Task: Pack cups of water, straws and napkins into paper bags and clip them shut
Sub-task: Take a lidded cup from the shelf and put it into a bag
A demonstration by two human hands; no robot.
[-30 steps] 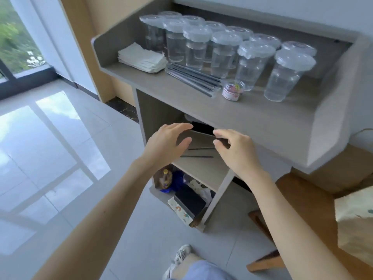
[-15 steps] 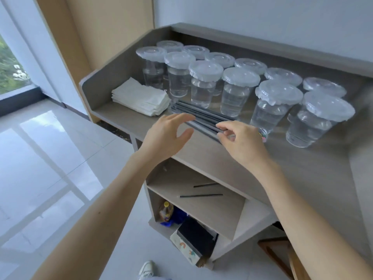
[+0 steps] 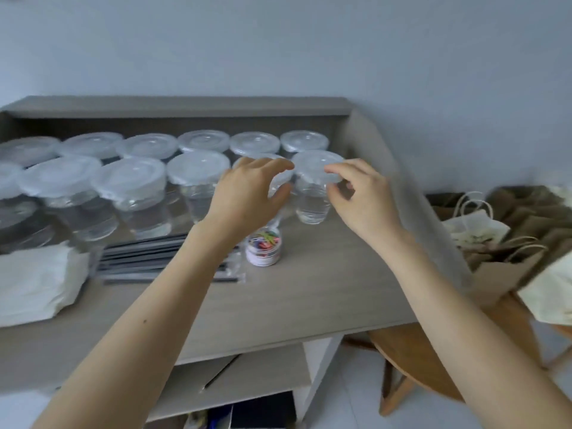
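A stack of white paper napkins [image 3: 37, 280] lies at the left of the grey wooden counter [image 3: 309, 292], with a bundle of long dark straws [image 3: 139, 258] just beside it. Behind them stand two rows of clear lidded plastic cups of water [image 3: 133, 187]. The left hand [image 3: 247, 193] hovers half-open, fingers curved and holding nothing, above a small round tub of coloured clips [image 3: 263, 247]. The right hand [image 3: 362, 196], loosely curled, is at the lid of the rightmost front cup [image 3: 311, 209]; the blur hides whether it touches. Brown paper bags [image 3: 507, 267] sit at the far right.
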